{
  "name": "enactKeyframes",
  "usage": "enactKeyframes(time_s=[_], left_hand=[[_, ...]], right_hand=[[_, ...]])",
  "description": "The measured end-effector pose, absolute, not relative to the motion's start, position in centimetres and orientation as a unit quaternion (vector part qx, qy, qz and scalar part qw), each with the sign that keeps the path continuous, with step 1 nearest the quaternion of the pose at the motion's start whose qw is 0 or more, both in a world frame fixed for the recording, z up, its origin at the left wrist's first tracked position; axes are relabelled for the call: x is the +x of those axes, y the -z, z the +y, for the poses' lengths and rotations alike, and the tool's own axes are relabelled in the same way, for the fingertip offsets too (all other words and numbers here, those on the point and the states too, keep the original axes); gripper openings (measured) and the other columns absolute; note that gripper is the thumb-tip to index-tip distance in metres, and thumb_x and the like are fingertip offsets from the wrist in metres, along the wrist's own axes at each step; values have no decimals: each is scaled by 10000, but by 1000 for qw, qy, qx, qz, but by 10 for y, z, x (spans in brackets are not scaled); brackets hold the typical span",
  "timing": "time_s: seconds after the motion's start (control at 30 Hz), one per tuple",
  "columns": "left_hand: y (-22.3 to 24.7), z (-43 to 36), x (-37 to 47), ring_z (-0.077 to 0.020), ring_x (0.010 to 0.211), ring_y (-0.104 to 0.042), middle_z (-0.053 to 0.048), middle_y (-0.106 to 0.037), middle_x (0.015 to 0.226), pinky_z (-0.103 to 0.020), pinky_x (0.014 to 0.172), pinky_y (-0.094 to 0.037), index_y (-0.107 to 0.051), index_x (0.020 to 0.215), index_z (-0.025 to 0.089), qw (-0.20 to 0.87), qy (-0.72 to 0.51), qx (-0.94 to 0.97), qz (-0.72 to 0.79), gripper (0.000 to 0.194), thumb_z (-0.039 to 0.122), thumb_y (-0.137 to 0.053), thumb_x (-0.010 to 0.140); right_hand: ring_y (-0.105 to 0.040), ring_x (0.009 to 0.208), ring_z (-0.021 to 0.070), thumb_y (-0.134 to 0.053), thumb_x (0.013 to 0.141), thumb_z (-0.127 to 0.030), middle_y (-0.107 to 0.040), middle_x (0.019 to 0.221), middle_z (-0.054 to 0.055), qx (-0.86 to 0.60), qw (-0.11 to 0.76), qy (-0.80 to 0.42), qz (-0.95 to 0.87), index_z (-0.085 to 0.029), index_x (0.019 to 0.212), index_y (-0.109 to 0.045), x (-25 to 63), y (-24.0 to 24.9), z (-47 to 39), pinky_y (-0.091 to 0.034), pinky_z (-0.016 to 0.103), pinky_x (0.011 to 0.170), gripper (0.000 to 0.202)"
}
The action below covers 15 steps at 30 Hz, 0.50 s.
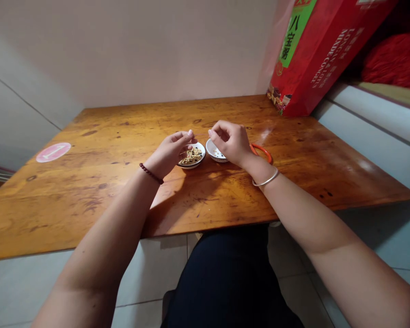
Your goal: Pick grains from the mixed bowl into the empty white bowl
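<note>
Two small white bowls stand side by side on the wooden table. The left bowl (200,160) holds many pale beans with some dark ones; the right bowl (212,149) shows a few small dark and light pieces. Over the left edge of the left bowl is my left hand (176,148), its thumb and fingers curled close together; anything between them is too small to make out. My right hand (233,141) hovers over the right bowl and hides part of it. Its thumb and index finger are pinched, and what they hold, if anything, cannot be seen.
An orange-red ring (267,155) lies right of my right hand. A pink oval sticker (53,152) is on the left of the wooden table (116,136). At the back right stands a big red box (314,59), near red fabric (396,61). A wall runs behind the table.
</note>
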<state>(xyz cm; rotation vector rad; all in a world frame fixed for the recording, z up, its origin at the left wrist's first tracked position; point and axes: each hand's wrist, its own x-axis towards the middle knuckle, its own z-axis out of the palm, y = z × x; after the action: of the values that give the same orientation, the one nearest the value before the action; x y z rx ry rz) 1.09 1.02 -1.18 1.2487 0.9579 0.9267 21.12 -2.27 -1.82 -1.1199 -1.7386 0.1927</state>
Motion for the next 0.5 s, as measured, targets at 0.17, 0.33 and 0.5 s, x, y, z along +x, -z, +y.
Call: enactKeyframes(time_s=[0.17,0.33,0.5], left_hand=[[8,7,12,-70,738,-586,-21,-676,960,-177,610,-392,-618,858,162,612,-393,544,419,384,455,-838,744],[7,5,11,-57,711,-549,-3,-649,910,-164,599,-382,-630,850,162,614,-392,556,401,437,472,-884,674],[7,2,12,-52,636,-479,12,-614,797,-168,558,-353,-651,826,159,578,-376,609,392,444,514,-876,684]], right_hand=[[-483,623,112,-531,948,-466,-603,676,-10,-478,486,-83,-727,-196,757,-594,210,17,-24,-365,275,648,337],[-480,607,108,-537,956,-449,-624,678,-6,-476,474,-84,-736,-187,770,-630,208,19,-23,-352,269,635,335],[-530,641,114,-567,944,-406,-664,709,3,-463,464,-96,-749,-178,809,-685,205,21,-25,-363,260,648,290]])
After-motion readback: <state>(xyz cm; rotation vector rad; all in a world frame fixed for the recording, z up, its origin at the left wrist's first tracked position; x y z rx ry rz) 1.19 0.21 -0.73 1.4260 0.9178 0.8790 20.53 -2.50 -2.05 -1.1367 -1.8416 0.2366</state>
